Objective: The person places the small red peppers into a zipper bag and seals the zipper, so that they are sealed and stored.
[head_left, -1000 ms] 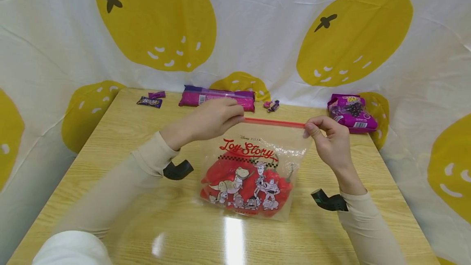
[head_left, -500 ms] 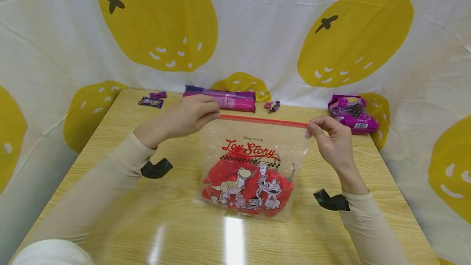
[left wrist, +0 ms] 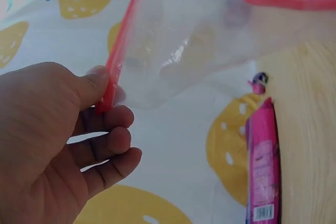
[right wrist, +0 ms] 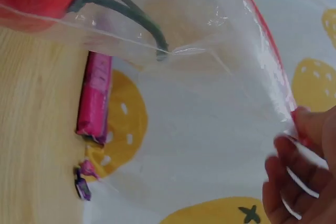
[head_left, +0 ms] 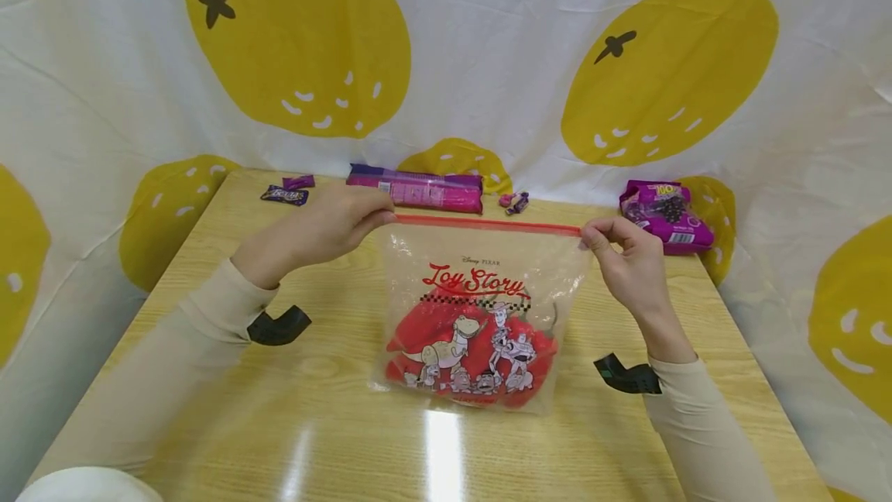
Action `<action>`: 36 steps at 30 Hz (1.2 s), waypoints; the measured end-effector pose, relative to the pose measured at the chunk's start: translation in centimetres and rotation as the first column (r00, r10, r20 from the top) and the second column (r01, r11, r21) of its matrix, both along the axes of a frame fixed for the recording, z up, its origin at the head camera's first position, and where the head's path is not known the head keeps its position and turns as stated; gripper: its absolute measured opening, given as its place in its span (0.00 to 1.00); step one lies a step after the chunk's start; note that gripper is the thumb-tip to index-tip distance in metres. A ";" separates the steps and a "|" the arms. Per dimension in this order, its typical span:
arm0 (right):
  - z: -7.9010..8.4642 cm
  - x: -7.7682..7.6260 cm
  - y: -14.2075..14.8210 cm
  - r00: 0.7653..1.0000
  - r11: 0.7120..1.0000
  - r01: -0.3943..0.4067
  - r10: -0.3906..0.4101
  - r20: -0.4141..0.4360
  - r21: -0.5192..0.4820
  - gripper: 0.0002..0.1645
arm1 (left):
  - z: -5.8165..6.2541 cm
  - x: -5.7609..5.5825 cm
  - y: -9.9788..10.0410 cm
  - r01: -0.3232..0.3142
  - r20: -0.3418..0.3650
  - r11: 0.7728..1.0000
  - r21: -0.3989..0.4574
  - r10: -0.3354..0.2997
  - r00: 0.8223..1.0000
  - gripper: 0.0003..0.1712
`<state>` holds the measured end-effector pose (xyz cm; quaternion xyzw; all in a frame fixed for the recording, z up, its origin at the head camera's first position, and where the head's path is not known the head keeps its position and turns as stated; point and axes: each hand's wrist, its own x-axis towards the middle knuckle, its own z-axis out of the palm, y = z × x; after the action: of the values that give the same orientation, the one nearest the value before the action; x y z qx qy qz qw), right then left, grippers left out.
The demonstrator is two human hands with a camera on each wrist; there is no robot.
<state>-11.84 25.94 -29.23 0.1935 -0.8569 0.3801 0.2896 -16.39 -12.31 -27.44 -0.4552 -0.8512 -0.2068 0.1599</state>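
A clear zip bag (head_left: 481,250) with red "Toy Story" lettering and cartoon figures hangs upright over the wooden table. Inside it, several red peppers (head_left: 428,324) with green stems lie at the bottom, partly hidden by the print. A red zip strip (head_left: 488,224) runs along the top edge. My left hand (head_left: 324,227) pinches the strip's left end; in the left wrist view its thumb (left wrist: 97,85) lies over the strip while the other fingers are loosely bent. At the opposite corner, my right hand (head_left: 630,266) pinches the strip's right end between thumb and forefinger.
A long pink-purple packet (head_left: 435,190) lies along the table's back edge, with small wrapped sweets (head_left: 514,202) beside it. Two small purple packets (head_left: 284,195) lie at back left, and a larger purple bag (head_left: 665,215) at back right. A fruit-print curtain (head_left: 481,45) stands behind.
My left hand has slid leftward along the red strip to its left end, leaving the strip fully in sight. The right hand has stayed at the right corner.
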 end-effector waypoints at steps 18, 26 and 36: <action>2.2 2.7 -7.8 0.964 0.926 -0.259 0.230 0.134 0.273 0.08 | 1.4 3.5 1.1 0.148 0.319 0.957 0.248 -0.225 0.921 0.10; 4.2 3.7 -7.8 0.930 0.916 -0.366 0.365 0.034 0.164 0.09 | -5.2 1.4 0.5 -0.183 0.778 0.868 0.461 -0.296 0.554 0.33; 4.8 3.3 -8.9 0.799 0.803 -0.588 0.595 -0.089 0.094 0.07 | -15.7 2.0 3.8 -0.418 0.815 0.770 0.482 -0.569 -0.107 0.44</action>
<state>-8.51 17.05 -24.43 0.4815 -0.7470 0.4131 0.1986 -14.40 -8.47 -43.18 -0.1125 -0.5130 -0.7511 -0.4000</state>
